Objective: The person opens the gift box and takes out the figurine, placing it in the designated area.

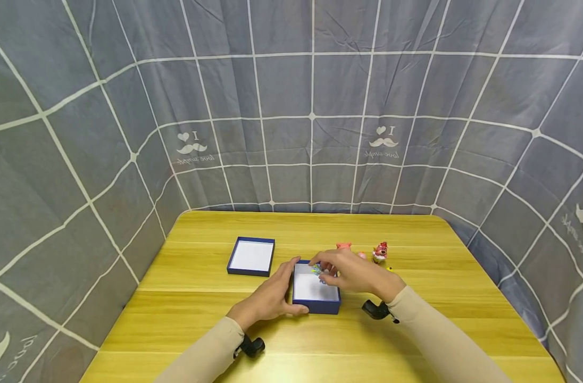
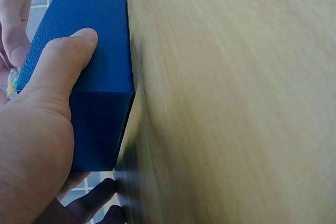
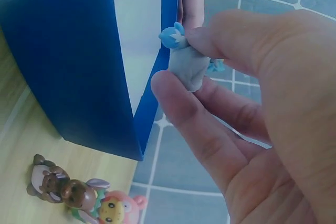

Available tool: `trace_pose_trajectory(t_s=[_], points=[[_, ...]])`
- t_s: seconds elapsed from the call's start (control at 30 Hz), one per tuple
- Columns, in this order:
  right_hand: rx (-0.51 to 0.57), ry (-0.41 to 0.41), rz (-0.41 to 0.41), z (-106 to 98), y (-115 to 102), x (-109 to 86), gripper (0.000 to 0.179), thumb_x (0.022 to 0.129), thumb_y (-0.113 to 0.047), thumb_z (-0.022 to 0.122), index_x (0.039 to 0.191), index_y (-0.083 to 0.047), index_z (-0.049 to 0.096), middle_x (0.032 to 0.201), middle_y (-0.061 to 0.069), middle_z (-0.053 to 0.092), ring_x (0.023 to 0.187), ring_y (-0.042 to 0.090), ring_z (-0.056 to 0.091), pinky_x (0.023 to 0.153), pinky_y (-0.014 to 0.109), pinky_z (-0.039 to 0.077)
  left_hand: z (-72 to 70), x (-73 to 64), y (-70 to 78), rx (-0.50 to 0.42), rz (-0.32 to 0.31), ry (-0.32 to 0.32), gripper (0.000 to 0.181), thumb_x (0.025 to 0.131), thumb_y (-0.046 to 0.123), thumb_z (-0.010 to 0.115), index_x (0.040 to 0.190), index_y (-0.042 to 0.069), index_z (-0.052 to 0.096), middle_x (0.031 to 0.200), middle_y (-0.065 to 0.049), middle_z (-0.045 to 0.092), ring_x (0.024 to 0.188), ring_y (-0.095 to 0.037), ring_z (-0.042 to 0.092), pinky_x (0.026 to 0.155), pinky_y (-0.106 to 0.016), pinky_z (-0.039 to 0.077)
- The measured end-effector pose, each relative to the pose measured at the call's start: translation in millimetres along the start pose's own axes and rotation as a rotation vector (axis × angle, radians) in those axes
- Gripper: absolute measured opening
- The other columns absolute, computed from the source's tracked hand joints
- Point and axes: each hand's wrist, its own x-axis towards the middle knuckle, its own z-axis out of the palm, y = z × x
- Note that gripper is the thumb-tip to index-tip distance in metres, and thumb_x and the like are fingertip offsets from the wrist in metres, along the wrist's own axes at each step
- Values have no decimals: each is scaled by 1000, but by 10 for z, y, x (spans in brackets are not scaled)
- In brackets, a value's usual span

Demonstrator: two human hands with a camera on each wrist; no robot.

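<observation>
An open blue box [image 1: 323, 307] with a white inside stands on the wooden table. My left hand [image 1: 268, 298] steadies it at the left side, and in the left wrist view the thumb [image 2: 65, 59] lies against a blue wall. Over the box opening, my right hand [image 1: 354, 272] pinches a small figurine [image 3: 189, 66] between thumb and fingers. That figurine has a pale grey-white body with light blue parts. It hangs at the open side of the box in the right wrist view, and fingers partly cover it.
Left of the box lies a shallow blue lid [image 1: 251, 256] with its white inside up. Several figurines stand behind and beside my right hand, among them a red-and-white one [image 1: 380, 252] and a pink one [image 1: 343, 246]. A grey checked curtain [image 1: 291, 143] surrounds the table [image 1: 200, 298].
</observation>
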Motion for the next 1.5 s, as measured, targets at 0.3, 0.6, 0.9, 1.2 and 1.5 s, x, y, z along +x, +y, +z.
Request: trace_pose_trajectory(t_s=[0.3,0.6,0.9,1.2,1.5], points=[[35,28,13,-30,-12,-61,34,111,-8,79,144,-3,76,117,7,86,104,12,81,89,30,71,-15,-12,19,5,0,-4,129,96,56,96,186,7,18,186,-25,38,159,-41,59,131,-62,53],[29,61,21,-50,-34,-144,39,106,-6,84,144,-1,76,115,5,85,103,13,81,86,29,72,-19,-19,14,-1,-4,-3,129,96,55,97,186,7,17,187,-25,35,163,-42,56,133,-62,51],[41,74,38,-45,0,-232,41,107,-9,85,146,0,75,111,5,85,97,10,82,84,34,73,-10,-17,14,0,1,3,129,96,55,97,186,7,18,187,-25,37,162,-42,57,133,-62,51],[76,123,66,0,64,-333,40,105,-6,87,143,0,76,106,1,83,94,4,78,84,25,71,0,-15,15,3,3,1,129,96,55,97,186,7,18,187,-25,36,164,-43,55,133,-62,50],[110,160,90,38,100,-454,42,104,-4,88,143,0,74,127,10,81,101,14,80,88,25,71,6,-19,15,1,4,6,129,96,54,97,186,7,18,186,-26,37,164,-43,55,133,-62,50]])
